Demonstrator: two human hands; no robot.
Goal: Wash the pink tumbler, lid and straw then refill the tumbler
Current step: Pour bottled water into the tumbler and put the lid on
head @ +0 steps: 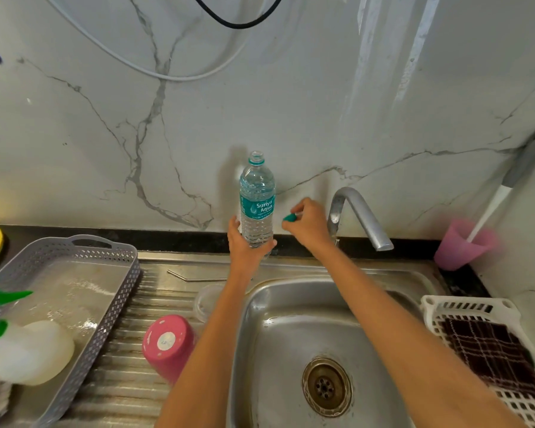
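The pink tumbler point(168, 345) stands upside down on the ribbed draining board, left of my left forearm. A clear lid point(207, 301) lies just behind it, partly hidden by that arm. The metal straw point(198, 278) rests along the back of the draining board. My left hand point(244, 245) grips the base of an uncapped water bottle point(257, 199), upright behind the sink point(294, 335). My right hand point(308, 223) pinches the green bottle cap point(288, 216) just right of the bottle.
The tap point(357, 216) arches over the sink's back right. A grey basket point(71, 304) with white bowls sits at left, a white basket point(482, 344) with a checked cloth at right. A pink cup point(462, 245) holding a utensil stands at the back right corner.
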